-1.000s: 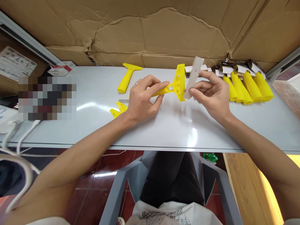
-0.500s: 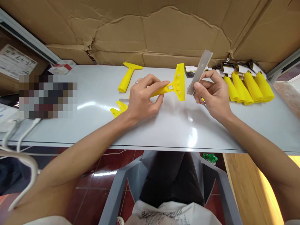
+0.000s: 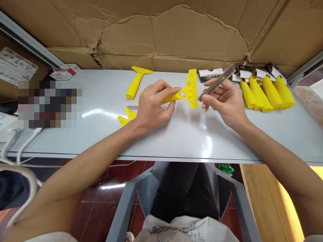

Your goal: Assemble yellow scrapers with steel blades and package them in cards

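Observation:
My left hand point(image 3: 156, 106) is closed round the handle of a yellow plastic scraper point(image 3: 191, 89), whose wide head points right. Between the thumb and fingers of my right hand point(image 3: 225, 102) is a flat metal blade point(image 3: 219, 82), slanting up to the right. The blade's lower end is close to the scraper head, with a small gap between them. Beyond my left hand another yellow scraper point(image 3: 136, 82) lies on the table. Yellow scraper parts point(image 3: 127, 116) and a metal strip point(image 3: 132, 107) are partly hidden behind my left wrist.
Several yellow scrapers with black heads or covers point(image 3: 267, 92) lie in a row at the right. A printed card point(image 3: 210, 74) is at the back of the white table point(image 3: 101, 134). Cardboard point(image 3: 156, 37) stands behind it. A small box point(image 3: 66, 71) and white cables point(image 3: 29, 144) are at the left.
The blade in my right hand has tilted from steep to a flatter slant, its upper end swinging right and down. My left hand and the scraper stay almost in place.

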`<state>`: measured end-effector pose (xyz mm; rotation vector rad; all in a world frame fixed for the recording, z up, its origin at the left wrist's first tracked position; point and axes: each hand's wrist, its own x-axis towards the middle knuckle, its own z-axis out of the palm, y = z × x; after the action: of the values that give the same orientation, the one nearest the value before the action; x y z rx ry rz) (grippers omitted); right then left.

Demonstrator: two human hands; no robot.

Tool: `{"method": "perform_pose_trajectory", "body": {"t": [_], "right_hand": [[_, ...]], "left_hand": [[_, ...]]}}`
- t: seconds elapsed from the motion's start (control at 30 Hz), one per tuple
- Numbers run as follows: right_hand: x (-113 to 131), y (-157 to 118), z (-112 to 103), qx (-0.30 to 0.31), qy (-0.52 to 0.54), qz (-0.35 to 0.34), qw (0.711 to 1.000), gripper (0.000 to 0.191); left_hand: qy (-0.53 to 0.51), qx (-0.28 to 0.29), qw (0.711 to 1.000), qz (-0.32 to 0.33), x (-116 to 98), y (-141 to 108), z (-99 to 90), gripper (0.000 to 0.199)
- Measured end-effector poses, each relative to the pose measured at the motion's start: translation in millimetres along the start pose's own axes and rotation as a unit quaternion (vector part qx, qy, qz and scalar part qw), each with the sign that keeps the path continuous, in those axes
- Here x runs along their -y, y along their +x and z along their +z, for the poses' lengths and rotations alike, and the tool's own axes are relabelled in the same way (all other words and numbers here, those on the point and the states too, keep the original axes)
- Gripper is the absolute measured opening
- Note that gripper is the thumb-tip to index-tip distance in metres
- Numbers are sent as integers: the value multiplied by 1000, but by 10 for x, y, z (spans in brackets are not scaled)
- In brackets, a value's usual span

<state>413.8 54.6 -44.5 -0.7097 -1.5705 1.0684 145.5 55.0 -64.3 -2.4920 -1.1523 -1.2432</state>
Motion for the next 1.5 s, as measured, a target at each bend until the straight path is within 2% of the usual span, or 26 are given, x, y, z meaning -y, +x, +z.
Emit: {"method": "perform_pose_trajectory", "body": {"t": [0.1, 0.3, 0.4, 0.5, 0.63, 0.73, 0.87, 0.93, 1.07, 1.2, 1.3, 1.5], "right_hand": [[28, -1, 8, 13, -7, 15, 1000, 36], [73, -8, 22, 28, -6, 26, 999, 42], [67, -17, 13, 30, -18, 28, 999, 40], [63, -27, 15, 29, -32, 27, 999, 35], [75, -49, 37, -4, -51, -40, 998, 30], [70, -70, 22, -38, -112, -109, 987, 22], [7, -79, -56, -37, -254, -226, 940, 10], [-33, -73, -87, -27, -302, -252, 919, 7], [-86, -51, -93, -22, -301, -223, 927, 13], [-98, -28, -91, -10, -277, -193, 941, 19], [-82, -17, -103, -10, -272, -190, 943, 19], [-49, -10, -91, -22, -271, -191, 943, 12]], "left_hand": [[8, 4, 1000, -4, 3, 1, 4, 46], [3, 1, 1000, 2, -8, 4, -5, 45], [-1, -9, 1000, 15, -3, 4, -4, 44], [4, 5, 1000, 1, 6, 3, 3, 43], [-5, 7, 1000, 3, 13, -1, 14, 45], [-12, -2, 1000, 19, 11, -2, 16, 43], [3, 15, 1000, 18, 1, -4, 14, 41], [6, 32, 999, 16, -9, -4, 13, 40], [-18, 58, 998, 33, -50, -1, 7, 39], [-61, 88, 994, -9, -118, 5, -9, 36], [-91, 90, 991, -33, -159, 9, -21, 33], [-98, 87, 991, -35, -203, 7, -26, 34]]}}
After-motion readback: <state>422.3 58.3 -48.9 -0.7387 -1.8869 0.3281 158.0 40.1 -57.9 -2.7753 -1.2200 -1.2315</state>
